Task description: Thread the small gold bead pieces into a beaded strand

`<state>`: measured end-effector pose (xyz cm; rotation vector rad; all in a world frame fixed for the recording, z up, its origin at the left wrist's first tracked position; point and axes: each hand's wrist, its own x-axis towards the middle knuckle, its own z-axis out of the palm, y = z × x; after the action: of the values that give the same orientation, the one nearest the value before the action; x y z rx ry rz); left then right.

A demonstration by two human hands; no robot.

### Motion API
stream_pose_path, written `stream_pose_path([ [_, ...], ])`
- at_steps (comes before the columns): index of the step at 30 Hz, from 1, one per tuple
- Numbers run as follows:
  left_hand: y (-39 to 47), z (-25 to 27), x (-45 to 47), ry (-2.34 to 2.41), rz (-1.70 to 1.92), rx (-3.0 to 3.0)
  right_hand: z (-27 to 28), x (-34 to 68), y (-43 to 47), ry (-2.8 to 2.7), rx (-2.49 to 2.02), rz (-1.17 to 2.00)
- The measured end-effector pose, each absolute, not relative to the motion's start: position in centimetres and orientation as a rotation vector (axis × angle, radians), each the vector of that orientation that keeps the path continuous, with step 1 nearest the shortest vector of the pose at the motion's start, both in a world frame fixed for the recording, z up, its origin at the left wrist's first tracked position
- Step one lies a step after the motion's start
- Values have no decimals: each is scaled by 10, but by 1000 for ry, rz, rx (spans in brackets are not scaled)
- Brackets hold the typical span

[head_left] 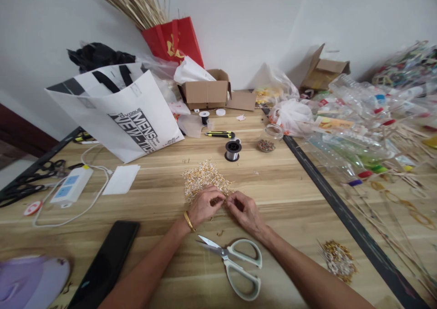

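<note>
My left hand (206, 205), with a gold bangle (189, 221) at its wrist, is pinched at the near edge of a heap of small gold and silver pieces (201, 178). Facing it, my right hand (245, 210) is pinched too, its fingertips almost meeting the left ones. Whatever lies between the fingertips is too small to name. Scissors (223, 253) with pale handles lie partly spread on the table below my hands. Beyond the heap stands a spool of silvery wire (232, 150).
A glass jar of small beads (266, 144) and a yellow-black utility knife (220, 134) lie farther back. A black phone (105, 263) and power strip (71, 186) are at left. At right are a second small pile (338, 260) and plastic bottles (341, 156).
</note>
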<state>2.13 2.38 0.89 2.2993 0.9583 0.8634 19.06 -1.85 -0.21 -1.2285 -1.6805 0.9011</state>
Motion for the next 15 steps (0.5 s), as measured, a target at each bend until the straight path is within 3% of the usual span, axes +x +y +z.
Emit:
stream_pose_path([
  [15,22,11,23,916,891,2289,-1,190,-19,-1677,-1237,895],
])
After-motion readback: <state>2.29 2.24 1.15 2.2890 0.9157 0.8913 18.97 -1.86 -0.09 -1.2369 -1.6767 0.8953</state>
